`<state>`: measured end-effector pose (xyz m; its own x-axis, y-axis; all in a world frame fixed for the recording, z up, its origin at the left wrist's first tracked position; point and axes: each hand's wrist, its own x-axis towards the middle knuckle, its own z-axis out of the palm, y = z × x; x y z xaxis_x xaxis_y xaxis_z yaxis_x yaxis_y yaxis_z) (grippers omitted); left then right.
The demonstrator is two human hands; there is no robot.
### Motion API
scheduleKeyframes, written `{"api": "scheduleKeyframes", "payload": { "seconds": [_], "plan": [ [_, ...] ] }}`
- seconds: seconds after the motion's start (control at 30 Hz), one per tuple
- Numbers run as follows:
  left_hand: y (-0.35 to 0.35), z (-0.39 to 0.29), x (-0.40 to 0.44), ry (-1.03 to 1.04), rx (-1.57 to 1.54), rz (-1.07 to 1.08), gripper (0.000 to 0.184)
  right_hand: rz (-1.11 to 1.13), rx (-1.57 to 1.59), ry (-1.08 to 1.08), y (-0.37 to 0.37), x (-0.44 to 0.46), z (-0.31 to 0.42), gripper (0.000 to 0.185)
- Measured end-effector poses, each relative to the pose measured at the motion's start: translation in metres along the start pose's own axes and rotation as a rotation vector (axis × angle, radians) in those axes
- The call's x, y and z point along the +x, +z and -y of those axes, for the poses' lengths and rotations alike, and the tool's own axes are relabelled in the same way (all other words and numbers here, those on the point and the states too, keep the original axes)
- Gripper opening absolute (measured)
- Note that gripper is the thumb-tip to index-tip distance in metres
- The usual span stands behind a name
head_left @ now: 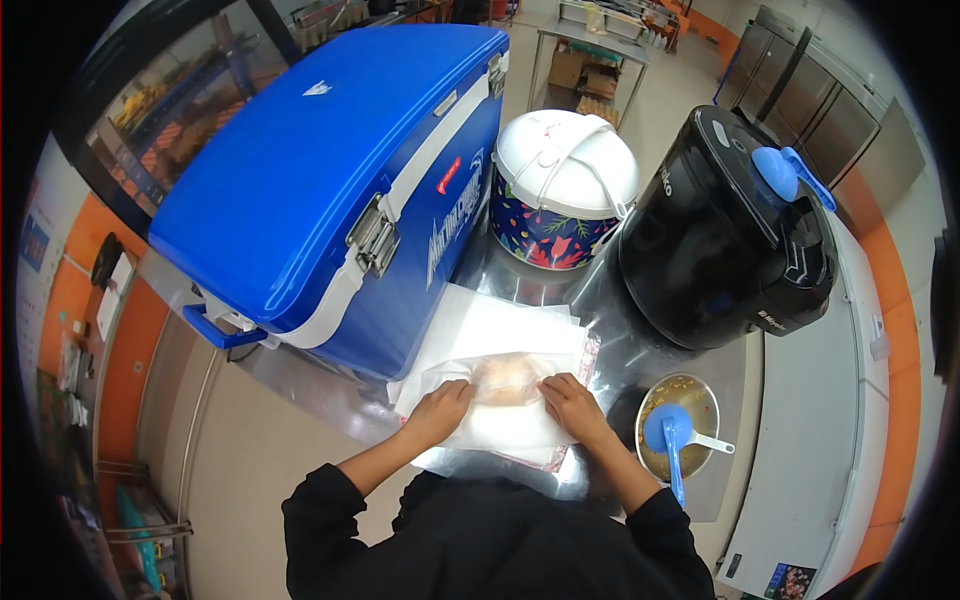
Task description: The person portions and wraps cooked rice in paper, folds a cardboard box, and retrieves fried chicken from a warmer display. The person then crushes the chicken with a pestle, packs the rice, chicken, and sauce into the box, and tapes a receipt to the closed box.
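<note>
A pale, brownish food portion [508,378] lies inside a translucent wrapping sheet [500,425] at the front of the metal table. My left hand [440,412] is closed on the wrapper's left end. At the opposite end, my right hand [572,405] pinches the same wrapper, fingertips beside the food. What the food is exactly cannot be made out through the wrapping. Beneath it lies a stack of white paper sheets [480,325], with a red-patterned edge showing at the right and lower side.
A large blue cooler box [330,170] stands left, its lid down. Behind the papers is a white-lidded floral bucket [550,230]. To the right are a black cooker [710,230] with a blue scoop [775,172] on top, and a metal bowl [650,400] holding a blue paddle [668,430].
</note>
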<state>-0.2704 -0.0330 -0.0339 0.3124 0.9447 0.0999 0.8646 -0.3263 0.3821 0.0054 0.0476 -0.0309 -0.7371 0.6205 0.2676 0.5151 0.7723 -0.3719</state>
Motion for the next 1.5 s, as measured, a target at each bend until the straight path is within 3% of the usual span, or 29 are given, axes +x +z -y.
{"api": "scheduleKeyframes", "payload": {
  "seconds": [0.07, 0.17, 0.23, 0.3, 0.37, 0.4, 0.43, 0.5, 0.57, 0.7, 0.83, 0.9, 1.03, 1.1, 1.27, 1.3, 1.37, 1.5],
  "plan": [
    [0.001, 0.000, -0.002, 0.008, -0.018, -0.040, 0.022, -0.080, -0.022, -0.060, 0.005, 0.001, -0.002, 0.035],
    [0.001, 0.006, 0.006, 0.025, -0.044, -0.143, 0.023, -0.078, -0.021, 0.030, 0.009, 0.010, -0.001, 0.031],
    [0.001, 0.014, 0.016, -0.096, -0.150, -0.119, 0.019, 0.074, 0.042, 0.273, 0.009, 0.019, 0.002, 0.029],
    [-0.005, 0.025, 0.029, -0.158, -0.260, -0.103, 0.014, 0.102, 0.138, 0.303, 0.006, 0.030, -0.002, 0.031],
    [-0.017, 0.034, 0.041, -0.380, -0.476, 0.121, 0.020, 0.130, 0.236, 0.328, 0.005, 0.039, -0.004, 0.034],
    [-0.024, 0.031, 0.051, -0.502, -0.423, 0.251, 0.032, 0.091, 0.195, 0.296, 0.004, 0.043, -0.007, 0.037],
    [-0.023, 0.028, 0.055, -0.501, -0.424, 0.249, 0.032, 0.052, 0.153, 0.266, 0.002, 0.047, -0.011, 0.040],
    [-0.019, 0.022, 0.059, -0.485, -0.088, -0.041, 0.040, 0.092, 0.035, 0.272, -0.002, 0.059, -0.019, 0.049],
    [-0.018, 0.026, 0.064, -0.403, -0.072, -0.037, 0.044, 0.249, -0.121, 0.313, -0.007, 0.071, -0.024, 0.056],
    [-0.018, 0.038, 0.069, -0.279, -0.147, 0.064, 0.048, 0.465, -0.004, 0.408, -0.007, 0.089, -0.039, 0.054],
    [-0.016, 0.048, 0.073, -0.386, -0.327, 0.199, 0.049, 0.465, 0.101, 0.402, -0.002, 0.089, -0.050, 0.046],
    [-0.018, 0.047, 0.072, -0.314, -0.377, 0.201, 0.041, 0.391, 0.258, 0.254, -0.003, 0.087, -0.048, 0.040],
    [-0.014, 0.034, 0.048, -0.165, -0.339, 0.081, 0.023, 0.422, 0.255, 0.356, -0.005, 0.068, -0.023, 0.024],
    [0.005, 0.029, 0.028, -0.055, -0.236, -0.174, 0.009, 0.105, 0.217, 0.261, 0.005, 0.045, -0.011, 0.017],
    [0.021, 0.012, 0.004, 0.050, 0.130, -0.335, 0.007, -0.054, -0.013, 0.239, 0.022, 0.023, 0.017, 0.010],
    [0.019, 0.012, 0.005, 0.057, 0.130, -0.331, 0.007, -0.058, -0.013, 0.245, 0.021, 0.022, 0.018, 0.010],
    [0.011, 0.017, 0.012, 0.011, 0.004, -0.123, 0.012, -0.085, 0.041, 0.209, 0.016, 0.022, 0.020, 0.017],
    [-0.017, 0.023, 0.021, 0.077, -0.232, -0.102, 0.014, 0.039, 0.231, 0.304, 0.002, 0.031, 0.004, 0.019]
  ]
}}
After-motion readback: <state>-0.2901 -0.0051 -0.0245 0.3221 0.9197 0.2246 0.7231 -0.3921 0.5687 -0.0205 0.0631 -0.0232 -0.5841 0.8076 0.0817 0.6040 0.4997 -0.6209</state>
